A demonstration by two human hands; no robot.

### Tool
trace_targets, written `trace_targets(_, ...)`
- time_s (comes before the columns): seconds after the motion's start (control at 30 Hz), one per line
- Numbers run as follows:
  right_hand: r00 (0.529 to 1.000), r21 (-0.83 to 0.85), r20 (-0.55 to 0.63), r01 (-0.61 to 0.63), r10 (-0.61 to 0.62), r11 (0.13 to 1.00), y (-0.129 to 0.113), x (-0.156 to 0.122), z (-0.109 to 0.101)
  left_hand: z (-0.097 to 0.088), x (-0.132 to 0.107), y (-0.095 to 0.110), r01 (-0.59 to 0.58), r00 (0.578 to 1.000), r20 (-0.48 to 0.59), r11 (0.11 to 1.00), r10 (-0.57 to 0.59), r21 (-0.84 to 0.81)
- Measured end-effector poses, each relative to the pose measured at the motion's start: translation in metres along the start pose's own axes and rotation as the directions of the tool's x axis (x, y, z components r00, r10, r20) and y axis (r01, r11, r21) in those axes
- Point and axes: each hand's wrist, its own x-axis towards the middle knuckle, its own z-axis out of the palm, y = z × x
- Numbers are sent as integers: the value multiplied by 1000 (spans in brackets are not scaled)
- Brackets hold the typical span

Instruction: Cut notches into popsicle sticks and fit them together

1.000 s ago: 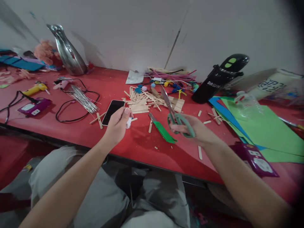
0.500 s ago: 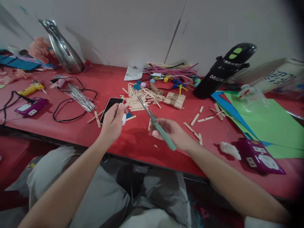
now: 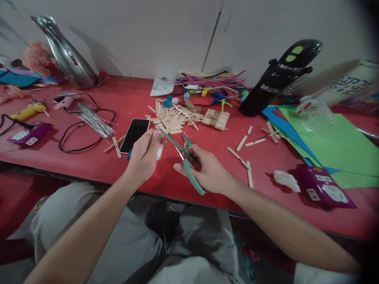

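My right hand (image 3: 211, 169) holds scissors (image 3: 192, 177) by their green handles, and the blades are spread apart, pointing to the upper left. The blade tips come close to the fingertips of my left hand (image 3: 145, 156). Thumb and fingers of that hand are pinched together; what lies between them is too small or hidden to make out. A white scrap (image 3: 160, 152) shows just beneath its fingers. Behind the scissors, near my right fingers, is a cutter-like tool (image 3: 186, 139) with a grey end. A black-screened phone (image 3: 134, 134) lies beside my left hand.
A pile of wooden craft sticks (image 3: 171, 118) lies ahead, with a bundle of sticks (image 3: 215, 119) beside it. Loose cut sticks (image 3: 242, 142) are scattered rightward. A black bottle (image 3: 269, 86), green paper (image 3: 349, 146) and a purple power socket (image 3: 324, 187) stand right; a metal jug (image 3: 69, 59) stands left.
The scissors' blades have spread apart and now reach close to my left fingers. My left hand has shifted slightly right, the white scrap with it. The view has moved a little.
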Motion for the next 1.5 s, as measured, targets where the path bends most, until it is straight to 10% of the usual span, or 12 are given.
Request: trace_targets(1.5, 999, 44, 9, 53, -53, 998, 4, -3, 5, -2, -2, 1, -186, 981, 89, 969, 173, 164)
